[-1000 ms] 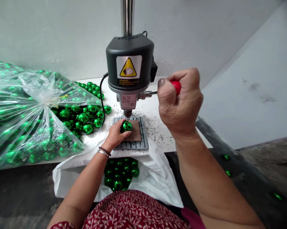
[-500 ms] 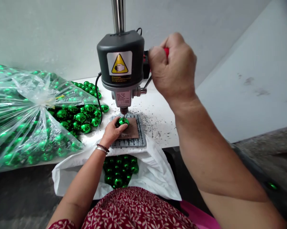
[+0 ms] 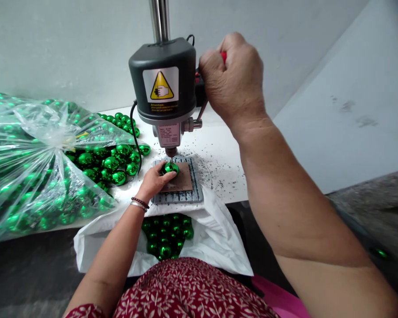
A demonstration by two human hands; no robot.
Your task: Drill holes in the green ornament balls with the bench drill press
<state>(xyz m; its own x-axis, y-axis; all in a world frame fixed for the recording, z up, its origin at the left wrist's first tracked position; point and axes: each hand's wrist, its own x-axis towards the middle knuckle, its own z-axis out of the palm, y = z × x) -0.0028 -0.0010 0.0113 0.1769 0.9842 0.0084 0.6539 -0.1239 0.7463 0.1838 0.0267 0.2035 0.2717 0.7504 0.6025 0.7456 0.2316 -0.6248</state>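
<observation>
Gleaming with a mirror finish, a round green bauble [image 3: 171,168] is gripped from its left side by the left hand [image 3: 155,180], with the thumb and fingers curled against its curve. The bauble is held directly beneath the slim bit [image 3: 171,159] of a drill press [image 3: 162,79], above a flat brown board [image 3: 185,177] laid on the grooved grey metal base [image 3: 195,195]. Whether the shell is pierced by the bit cannot be told. Well apart from it, up beside the press's smooth black housing, the right hand [image 3: 234,81] is clenched in a fist around a red knob [image 3: 223,57], its metal lever [image 3: 203,110] partly hidden below. The housing, carried on a polished steel column [image 3: 159,22], is marked with a yellow triangular warning label [image 3: 161,85]. Dark shavings [image 3: 215,176] are scattered over the smooth white tabletop [image 3: 223,137]. At left, masses of shiny green balls [image 3: 119,177] are seen inside and beside a clear, crinkled plastic bag [image 3: 58,132], its film gathered into radiating pleats. In front of the base, more balls are held in the open mouth of a creased white sack [image 3: 215,225]. A dark beaded bracelet [image 3: 139,200] and a silvery bangle [image 3: 138,205] are worn on the left wrist, above a maroon leaf-print garment [image 3: 189,291].
</observation>
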